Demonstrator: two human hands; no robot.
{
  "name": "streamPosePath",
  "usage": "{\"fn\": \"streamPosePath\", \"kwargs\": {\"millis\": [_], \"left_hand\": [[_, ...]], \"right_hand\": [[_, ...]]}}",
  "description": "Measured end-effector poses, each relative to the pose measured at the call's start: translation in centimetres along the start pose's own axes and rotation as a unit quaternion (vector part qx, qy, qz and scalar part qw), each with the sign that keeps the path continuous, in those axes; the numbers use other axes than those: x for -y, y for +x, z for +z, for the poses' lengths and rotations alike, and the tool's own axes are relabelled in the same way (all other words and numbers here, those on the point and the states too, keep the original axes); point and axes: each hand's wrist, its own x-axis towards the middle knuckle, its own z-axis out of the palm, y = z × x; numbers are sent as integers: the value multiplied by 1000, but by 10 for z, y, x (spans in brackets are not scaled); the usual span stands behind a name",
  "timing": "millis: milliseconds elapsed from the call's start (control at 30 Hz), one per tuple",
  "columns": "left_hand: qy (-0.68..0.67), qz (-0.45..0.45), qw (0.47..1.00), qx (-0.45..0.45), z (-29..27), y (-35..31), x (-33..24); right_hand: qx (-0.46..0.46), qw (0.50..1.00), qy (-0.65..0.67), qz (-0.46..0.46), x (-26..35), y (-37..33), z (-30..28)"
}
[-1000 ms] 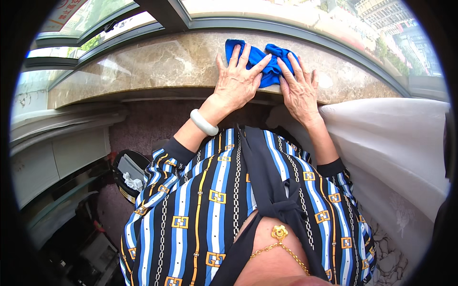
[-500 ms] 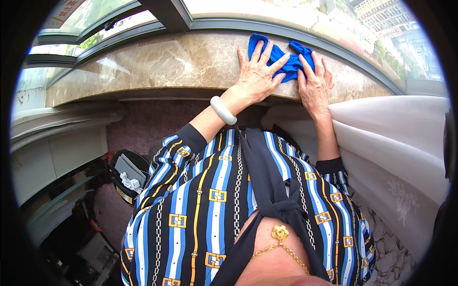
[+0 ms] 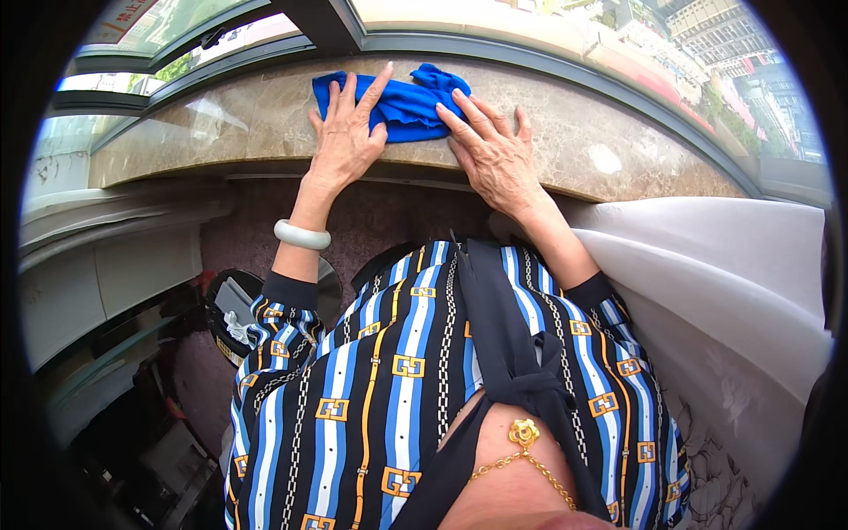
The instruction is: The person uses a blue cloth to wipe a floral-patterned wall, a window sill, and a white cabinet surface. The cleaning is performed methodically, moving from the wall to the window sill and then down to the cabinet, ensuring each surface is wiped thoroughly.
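A bunched blue cloth (image 3: 408, 113) lies on the brown marble window sill (image 3: 256, 124), spread sideways between my two hands. Over its left end, my left hand (image 3: 346, 141) rests flat with the fingers spread; a pale bangle (image 3: 302, 236) circles that wrist. My right hand (image 3: 499, 163) is open too, its fingers stretched out, the foremost fingertips touching the cloth's right end. The cloth's upper right corner is crumpled into a small fold. Neither hand is closed around it.
A dark window frame (image 3: 521, 55) runs along the sill's far edge, with an opened pane at the upper left. White curtain fabric (image 3: 698, 265) hangs at the right, near my right forearm. A dark round container (image 3: 231, 309) with grey and white things stands at lower left.
Both hands and the blue cloth have moved left along the sill. The cloth is stretched wider now, and my hands are farther apart.
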Motion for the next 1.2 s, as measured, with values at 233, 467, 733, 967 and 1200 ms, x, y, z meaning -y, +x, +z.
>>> {"fn": "streamPosePath", "kwargs": {"millis": [233, 467, 733, 967, 1200], "left_hand": [[-100, 51, 992, -56, 50, -2, -104], [-36, -11, 995, -90, 35, -3, -30], [60, -76, 985, -146, 0, 7, 79], [-43, 33, 992, -118, 35, -6, -65], [66, -109, 986, -110, 7, 15, 38]], "right_hand": [[-69, 950, 263, 151, -20, -16, -6], [-35, 983, 173, 58, 4, 0, -7], [-12, 1000, 9, -7, 8, 4, 0], [-13, 1000, 7, -3, 9, 2, -2], [-13, 1000, 19, 2, 18, 4, -12]]}}
